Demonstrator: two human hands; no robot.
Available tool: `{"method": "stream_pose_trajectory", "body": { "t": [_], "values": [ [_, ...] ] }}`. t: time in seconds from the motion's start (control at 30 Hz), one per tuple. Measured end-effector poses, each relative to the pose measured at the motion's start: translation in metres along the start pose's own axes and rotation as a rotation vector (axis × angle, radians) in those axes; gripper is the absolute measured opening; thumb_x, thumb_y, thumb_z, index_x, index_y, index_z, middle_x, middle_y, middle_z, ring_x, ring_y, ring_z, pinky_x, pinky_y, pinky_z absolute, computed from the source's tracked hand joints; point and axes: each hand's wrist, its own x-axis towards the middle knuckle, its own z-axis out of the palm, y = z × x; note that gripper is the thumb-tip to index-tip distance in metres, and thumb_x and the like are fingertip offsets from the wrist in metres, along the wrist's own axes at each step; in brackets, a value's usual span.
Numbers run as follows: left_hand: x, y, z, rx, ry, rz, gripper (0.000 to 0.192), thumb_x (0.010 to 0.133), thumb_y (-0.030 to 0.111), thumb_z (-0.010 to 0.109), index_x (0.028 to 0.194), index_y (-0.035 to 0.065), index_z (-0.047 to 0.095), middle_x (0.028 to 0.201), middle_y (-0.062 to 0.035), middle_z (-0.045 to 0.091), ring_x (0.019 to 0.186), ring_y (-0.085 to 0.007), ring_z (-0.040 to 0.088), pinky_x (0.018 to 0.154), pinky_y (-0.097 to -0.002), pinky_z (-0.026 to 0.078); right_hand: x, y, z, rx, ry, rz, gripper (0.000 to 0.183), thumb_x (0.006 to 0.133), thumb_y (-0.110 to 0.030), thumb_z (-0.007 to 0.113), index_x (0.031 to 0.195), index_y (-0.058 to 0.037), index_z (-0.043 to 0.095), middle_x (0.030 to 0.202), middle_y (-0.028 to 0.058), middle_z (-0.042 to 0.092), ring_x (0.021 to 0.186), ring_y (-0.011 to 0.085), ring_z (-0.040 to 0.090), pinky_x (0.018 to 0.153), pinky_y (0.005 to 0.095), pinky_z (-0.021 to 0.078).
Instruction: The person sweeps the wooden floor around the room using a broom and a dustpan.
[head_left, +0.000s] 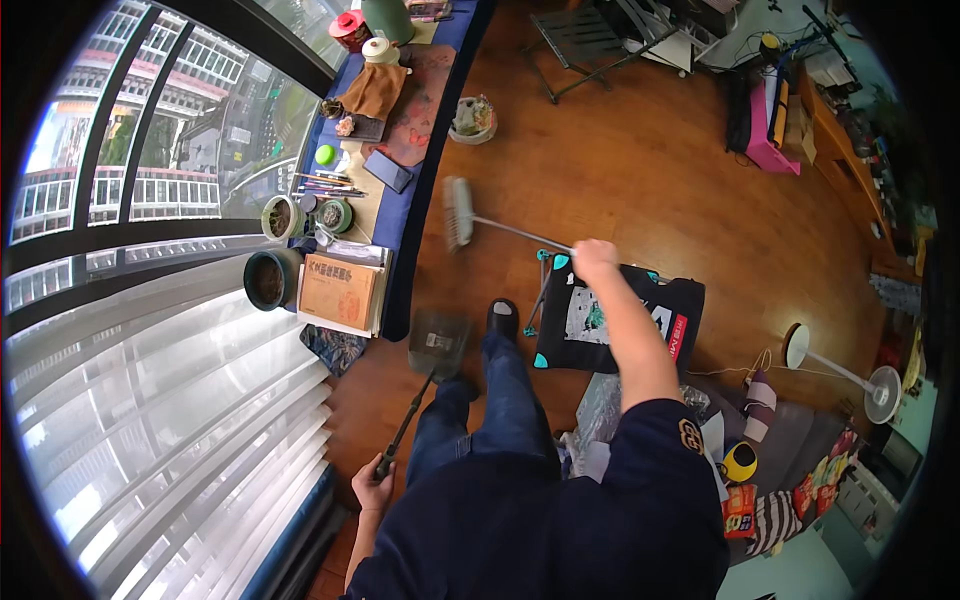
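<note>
My right hand grips the handle of a broom, arm stretched forward over a black folding stool or chair. The broom's pale head is at the wooden floor beside the cloth-covered table, its bristles facing left and slightly blurred. Low at my left side, my left hand is closed around the dark handle of a long-handled dustpan. The translucent grey dustpan pan lies just ahead of my left foot, near the table's end. What the pan contains cannot be made out.
A black folding seat with teal corners stands close on my right. Left, the table bears books, flowerpots and a phone. A lined waste bin and a folding chair stand ahead; a white fan is at right.
</note>
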Motion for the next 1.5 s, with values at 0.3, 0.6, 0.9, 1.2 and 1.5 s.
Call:
{"method": "stream_pose_trajectory", "body": {
  "t": [0.3, 0.6, 0.9, 1.2, 1.5],
  "values": [
    [0.003, 0.021, 0.017, -0.062, 0.027, -0.05, 0.034, 0.074, 0.018, 0.084, 0.103, 0.0032, 0.074, 0.081, -0.0152, 0.071, 0.072, -0.0268, 0.07, 0.069, -0.0336, 0.055, -0.086, 0.08, 0.038, 0.271, 0.057, 0.029, 0.026, 0.093, -0.034, 0.057, 0.102, -0.0132, 0.07, 0.095, 0.0187, 0.071, 0.091, 0.0392, 0.068, 0.078, 0.051, 0.0532],
    [0.012, 0.039, 0.027, -0.051, -0.01, 0.092, 0.036, 0.07, 0.012, 0.086, 0.102, 0.0044, 0.074, 0.075, -0.0154, 0.068, 0.067, -0.0277, 0.069, 0.064, -0.0349, 0.055, 0.099, -0.138, 0.032, 0.404, 0.221, -0.252, 0.022, 0.095, -0.033, 0.056, 0.103, -0.0171, 0.069, 0.092, 0.0126, 0.072, 0.09, 0.0341, 0.07, 0.074, 0.0481, 0.055],
    [0.026, 0.064, 0.036, -0.093, -0.034, 0.102, 0.037, 0.07, 0.01, 0.085, 0.105, 0.0014, 0.073, 0.074, -0.0142, 0.067, 0.064, -0.0271, 0.067, 0.064, -0.0331, 0.053, 0.129, -0.099, 0.018, 0.355, 0.08, -0.028, 0.021, 0.088, -0.023, 0.058, 0.102, -0.0181, 0.074, 0.107, 0.0096, 0.072, 0.103, 0.0298, 0.069, 0.086, 0.0431, 0.0561],
    [0.053, 0.071, 0.03, -0.079, -0.04, 0.209, 0.035, 0.072, 0.017, 0.085, 0.103, 0.0062, 0.074, 0.076, -0.0147, 0.068, 0.066, -0.0282, 0.068, 0.063, -0.034, 0.054, -0.05, 0.133, 0.049, 0.254, 0.02, 0.332, 0.022, 0.089, -0.031, 0.064, 0.105, -0.0174, 0.071, 0.103, 0.0117, 0.072, 0.101, 0.0308, 0.069, 0.085, 0.0452, 0.0539],
    [0.081, 0.091, 0.031, -0.119, -0.037, 0.186, 0.036, 0.074, 0.018, 0.085, 0.106, 0.005, 0.074, 0.078, -0.0149, 0.069, 0.071, -0.0276, 0.07, 0.067, -0.0339, 0.055, -0.136, 0.18, 0.017, 0.205, 0.149, 0.196, 0.023, 0.089, -0.028, 0.065, 0.106, -0.0128, 0.069, 0.091, 0.0191, 0.071, 0.087, 0.0383, 0.069, 0.078, 0.0499, 0.0542]
  ]
}}
